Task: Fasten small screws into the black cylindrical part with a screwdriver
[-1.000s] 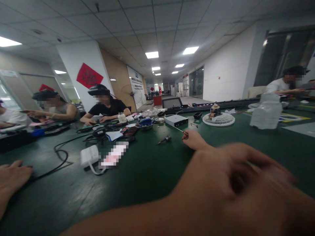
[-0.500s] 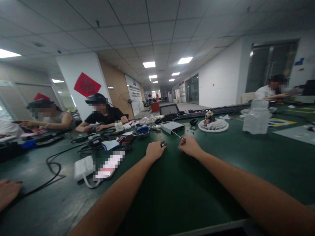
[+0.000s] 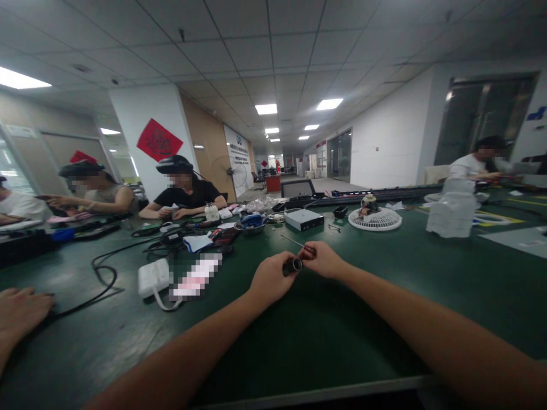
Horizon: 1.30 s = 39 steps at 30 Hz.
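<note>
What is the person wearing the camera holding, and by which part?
The left hand grips a dark cylinder around its side. The right hand holds a thin-shafted tool by its reddish handle.

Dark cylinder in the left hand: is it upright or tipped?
Tipped: the dark cylinder shows its round end towards the camera, not upward.

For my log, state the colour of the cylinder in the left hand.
The cylinder looks black or nearly so; the head view shows it best.
</note>
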Each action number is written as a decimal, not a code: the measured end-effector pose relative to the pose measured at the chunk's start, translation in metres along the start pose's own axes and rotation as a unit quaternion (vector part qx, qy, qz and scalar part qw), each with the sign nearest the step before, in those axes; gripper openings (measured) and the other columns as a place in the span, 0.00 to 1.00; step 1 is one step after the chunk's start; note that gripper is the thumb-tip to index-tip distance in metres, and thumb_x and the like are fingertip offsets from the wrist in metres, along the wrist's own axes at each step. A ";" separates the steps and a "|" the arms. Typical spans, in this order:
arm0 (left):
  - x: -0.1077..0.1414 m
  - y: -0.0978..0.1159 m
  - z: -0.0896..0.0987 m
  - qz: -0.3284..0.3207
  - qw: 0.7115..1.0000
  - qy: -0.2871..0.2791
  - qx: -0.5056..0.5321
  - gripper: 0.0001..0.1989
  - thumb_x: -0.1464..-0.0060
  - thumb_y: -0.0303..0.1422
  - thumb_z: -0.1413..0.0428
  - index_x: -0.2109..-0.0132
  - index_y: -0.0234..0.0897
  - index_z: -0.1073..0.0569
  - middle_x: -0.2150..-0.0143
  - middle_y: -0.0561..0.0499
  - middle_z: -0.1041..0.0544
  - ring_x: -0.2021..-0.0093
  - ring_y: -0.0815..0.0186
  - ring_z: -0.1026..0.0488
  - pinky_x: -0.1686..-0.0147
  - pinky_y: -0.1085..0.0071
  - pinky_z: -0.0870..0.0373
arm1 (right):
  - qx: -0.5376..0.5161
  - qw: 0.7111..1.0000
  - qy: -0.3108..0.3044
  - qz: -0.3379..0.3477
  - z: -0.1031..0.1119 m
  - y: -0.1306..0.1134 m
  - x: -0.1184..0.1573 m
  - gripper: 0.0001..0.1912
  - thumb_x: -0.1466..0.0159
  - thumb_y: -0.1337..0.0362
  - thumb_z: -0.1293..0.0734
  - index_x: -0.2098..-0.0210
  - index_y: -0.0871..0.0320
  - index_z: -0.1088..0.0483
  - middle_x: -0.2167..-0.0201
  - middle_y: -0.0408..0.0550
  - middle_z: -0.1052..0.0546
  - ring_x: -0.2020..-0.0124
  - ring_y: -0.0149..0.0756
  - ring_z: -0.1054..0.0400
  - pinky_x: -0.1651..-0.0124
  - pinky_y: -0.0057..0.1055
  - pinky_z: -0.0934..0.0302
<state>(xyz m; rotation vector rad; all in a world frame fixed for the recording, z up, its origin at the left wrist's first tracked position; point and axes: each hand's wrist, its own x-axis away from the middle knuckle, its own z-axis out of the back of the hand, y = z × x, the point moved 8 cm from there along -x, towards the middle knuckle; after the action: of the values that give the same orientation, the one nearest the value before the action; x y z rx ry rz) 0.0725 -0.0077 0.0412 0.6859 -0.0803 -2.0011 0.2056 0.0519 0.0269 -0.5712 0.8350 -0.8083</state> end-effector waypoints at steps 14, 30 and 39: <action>-0.008 -0.023 -0.002 0.045 0.999 0.004 -0.002 0.10 0.45 0.36 0.40 0.54 0.43 0.24 0.57 0.50 0.18 0.56 0.59 0.21 0.60 0.70 0.30 | -0.031 0.994 -0.087 -0.055 -0.025 0.006 0.005 0.13 0.51 0.73 0.29 0.68 0.57 0.34 0.74 0.37 0.28 0.73 0.31 0.33 0.71 0.25 0.42; -0.009 -0.030 -0.004 0.031 0.999 0.016 0.009 0.14 0.43 0.35 0.40 0.49 0.44 0.26 0.57 0.49 0.18 0.57 0.59 0.21 0.59 0.70 0.29 | 0.029 0.997 -0.053 -0.051 -0.010 0.012 -0.002 0.15 0.49 0.61 0.23 0.71 0.58 0.33 0.76 0.38 0.27 0.74 0.32 0.32 0.71 0.28 0.41; -0.011 -0.041 -0.007 0.045 0.999 0.013 0.020 0.15 0.48 0.34 0.36 0.53 0.45 0.25 0.59 0.51 0.18 0.58 0.60 0.21 0.61 0.69 0.29 | -0.018 0.999 0.001 -0.046 0.001 0.017 -0.006 0.13 0.47 0.61 0.25 0.72 0.58 0.32 0.74 0.44 0.21 0.74 0.34 0.27 0.70 0.28 0.37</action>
<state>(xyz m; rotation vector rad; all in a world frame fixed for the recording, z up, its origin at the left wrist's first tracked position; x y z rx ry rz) 0.0481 0.0242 0.0266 0.7217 -0.1327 -1.9082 0.2107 0.0669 0.0181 -0.6437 0.8316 -0.8803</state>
